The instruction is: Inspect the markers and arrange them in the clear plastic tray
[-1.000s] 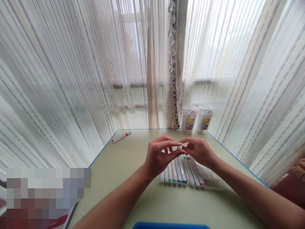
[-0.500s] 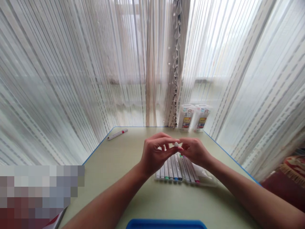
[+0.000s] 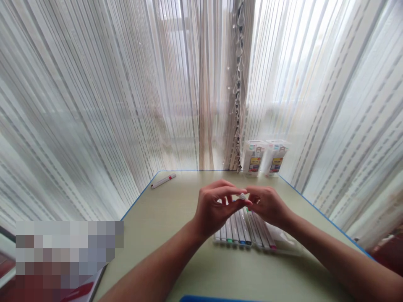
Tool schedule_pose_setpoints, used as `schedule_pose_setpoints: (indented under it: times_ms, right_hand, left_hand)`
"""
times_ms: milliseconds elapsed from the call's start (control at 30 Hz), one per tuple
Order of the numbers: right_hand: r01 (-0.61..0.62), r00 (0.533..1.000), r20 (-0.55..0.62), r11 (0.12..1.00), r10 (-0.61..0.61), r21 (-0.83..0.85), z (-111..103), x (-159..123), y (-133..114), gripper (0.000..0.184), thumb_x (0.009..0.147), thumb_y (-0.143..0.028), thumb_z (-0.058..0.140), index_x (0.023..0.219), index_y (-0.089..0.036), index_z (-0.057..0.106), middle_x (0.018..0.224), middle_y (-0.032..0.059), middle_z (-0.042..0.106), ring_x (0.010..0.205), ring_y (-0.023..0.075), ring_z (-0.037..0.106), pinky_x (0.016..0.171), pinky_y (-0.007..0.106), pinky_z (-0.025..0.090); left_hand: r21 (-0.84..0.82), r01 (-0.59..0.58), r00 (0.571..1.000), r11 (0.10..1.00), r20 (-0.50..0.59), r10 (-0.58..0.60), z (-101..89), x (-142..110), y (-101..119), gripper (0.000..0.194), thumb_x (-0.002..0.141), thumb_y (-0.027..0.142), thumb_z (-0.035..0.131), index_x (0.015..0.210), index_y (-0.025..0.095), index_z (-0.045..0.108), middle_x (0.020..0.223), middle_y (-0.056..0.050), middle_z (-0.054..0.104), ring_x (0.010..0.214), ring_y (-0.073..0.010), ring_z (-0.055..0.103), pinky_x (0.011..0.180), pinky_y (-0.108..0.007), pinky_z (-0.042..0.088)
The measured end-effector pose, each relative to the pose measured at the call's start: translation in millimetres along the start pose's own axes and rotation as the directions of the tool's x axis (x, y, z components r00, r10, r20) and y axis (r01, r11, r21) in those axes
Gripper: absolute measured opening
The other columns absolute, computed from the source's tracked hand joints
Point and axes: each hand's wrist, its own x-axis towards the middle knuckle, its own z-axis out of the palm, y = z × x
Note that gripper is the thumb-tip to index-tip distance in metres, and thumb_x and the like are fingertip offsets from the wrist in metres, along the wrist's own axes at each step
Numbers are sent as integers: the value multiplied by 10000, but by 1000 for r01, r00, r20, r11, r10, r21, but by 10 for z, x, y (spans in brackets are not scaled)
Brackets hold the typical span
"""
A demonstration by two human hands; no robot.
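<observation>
Striped curtains (image 3: 94, 84) hang behind a green table (image 3: 157, 214). Above it, the left hand (image 3: 212, 207) pinches a white pen (image 3: 242, 196) between thumb and fingers; the right hand (image 3: 267, 205) curls beside it, hold unclear. Below lie markers (image 3: 239, 224); farther off, one lone marker (image 3: 163, 181) and two boxes (image 3: 254, 164).

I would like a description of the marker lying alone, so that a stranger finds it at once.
Start with the pale green table in front of the striped curtains. Near its far left corner, a white marker lies aslant with a red band towards its right end. It lies by itself, unlike the row of markers set side by side nearer the wearer.
</observation>
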Motion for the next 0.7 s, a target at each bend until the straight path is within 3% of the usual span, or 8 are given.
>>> schedule_pose_setpoints:
  times_ms: [167, 267, 467, 567, 700]
  right_hand:
    - [-43, 998, 44, 997, 41, 64, -5, -15, -48, 218, 860, -358, 635, 853, -166, 736, 528, -3, 623, 437, 116, 542, 488, 223, 430]
    - [-65, 995, 80, 991, 56, 115, 0, -25, -90, 231, 863, -367, 637, 884, -159, 734, 583, 13, 654, 461, 121, 572, 503, 228, 455]
    - [-114, 987, 138, 974, 88, 194, 21, -44, -141, 282, 860, -408, 644, 886, -140, 729, 637, 36, 669, 485, 130, 599, 497, 238, 488]
    - [-151, 984, 136, 937, 113, 314, -4, -57, -163, 318, 867, -417, 637, 961, -128, 727, 653, 42, 672, 493, 134, 609, 479, 238, 497]
    - [-165, 986, 89, 912, 142, 376, -52, -55, -167, 387, 907, -439, 572, 1062, -108, 702, 745, 84, 706, 502, 132, 611, 479, 249, 503]
  left_hand:
    - [46, 148, 989, 988, 21, -149, -34, 15, -111, 153, 781, 279, 742, 889, 172, 762, 860, -58, 706, 637, -104, 596, 550, -209, 480]
    - [36, 269, 963, 963, -4, -269, -59, 23, -232, 194, 806, 326, 711, 892, 156, 743, 833, -65, 713, 649, -122, 608, 565, -224, 486]
    - [-199, 438, 896, 877, 15, -444, -27, 53, -315, 237, 772, 344, 724, 857, 127, 676, 774, -52, 672, 586, -112, 582, 491, -214, 454]
    - [-397, 524, 815, 754, -25, -579, -46, 96, -296, 226, 789, 348, 688, 812, 132, 624, 772, -44, 659, 552, -95, 561, 438, -195, 410]
    - [-634, 595, 620, 494, -29, -784, -187, 163, -306, 194, 773, 313, 683, 813, 137, 612, 753, -34, 668, 530, -69, 535, 438, -174, 404]
